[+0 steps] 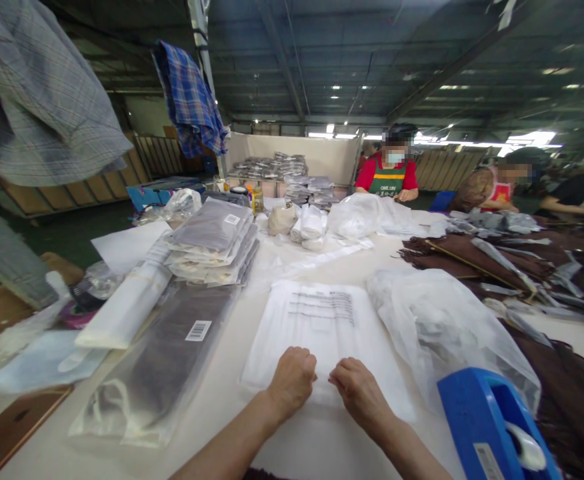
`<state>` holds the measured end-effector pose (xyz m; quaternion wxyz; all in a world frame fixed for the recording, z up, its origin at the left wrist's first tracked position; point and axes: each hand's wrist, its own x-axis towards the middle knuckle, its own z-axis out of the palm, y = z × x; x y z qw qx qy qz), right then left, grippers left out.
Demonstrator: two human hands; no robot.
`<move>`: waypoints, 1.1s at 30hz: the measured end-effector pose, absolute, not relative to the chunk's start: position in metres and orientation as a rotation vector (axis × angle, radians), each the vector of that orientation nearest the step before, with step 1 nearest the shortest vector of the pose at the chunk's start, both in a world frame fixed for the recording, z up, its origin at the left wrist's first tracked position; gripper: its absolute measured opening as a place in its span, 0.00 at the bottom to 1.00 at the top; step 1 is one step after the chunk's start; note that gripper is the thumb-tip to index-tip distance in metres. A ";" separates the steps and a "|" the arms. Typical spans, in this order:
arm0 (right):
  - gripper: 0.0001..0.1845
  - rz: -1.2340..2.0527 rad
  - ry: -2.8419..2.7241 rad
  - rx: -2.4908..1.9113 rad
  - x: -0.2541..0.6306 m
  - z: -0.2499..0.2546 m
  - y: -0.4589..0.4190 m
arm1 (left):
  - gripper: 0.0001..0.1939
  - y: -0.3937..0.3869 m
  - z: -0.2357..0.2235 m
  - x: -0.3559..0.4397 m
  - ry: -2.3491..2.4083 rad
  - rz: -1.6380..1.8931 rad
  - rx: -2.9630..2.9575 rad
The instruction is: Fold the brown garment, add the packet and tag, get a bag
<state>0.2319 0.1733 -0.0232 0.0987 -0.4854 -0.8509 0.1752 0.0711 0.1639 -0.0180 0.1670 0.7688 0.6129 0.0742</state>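
Note:
A flat stack of clear plastic bags (317,333) with dark printed lines lies before me on the white table. Over its near part, my left hand (292,377) is closed, thumb and fingers pinched together. My right hand (359,387) is closed in the same way a short gap to the right. Both appear to pinch the near edge of the top bag, though the thin film is hard to see between the fingers. To the left lies a packed dark grey textile in a clear bag (172,353) with a barcode label.
A blue tape dispenser (492,427) and crumpled plastic (447,333) sit to the right, beside dark brown fabric (562,393). Stacked packages (212,233) and a white roll (127,300) stand left. Across the table works a person in a green apron (389,179); another person's fingers show far right.

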 end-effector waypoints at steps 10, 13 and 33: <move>0.14 0.933 -2.146 -1.527 0.235 -0.026 0.174 | 0.14 0.165 -0.004 0.065 1.648 0.318 1.673; 0.17 1.182 -1.990 -1.531 0.238 -0.026 0.175 | 0.16 0.167 -0.003 0.062 1.591 0.361 1.541; 0.16 1.325 -1.833 -1.422 0.242 -0.031 0.168 | 0.04 0.147 -0.008 0.056 1.554 0.253 1.865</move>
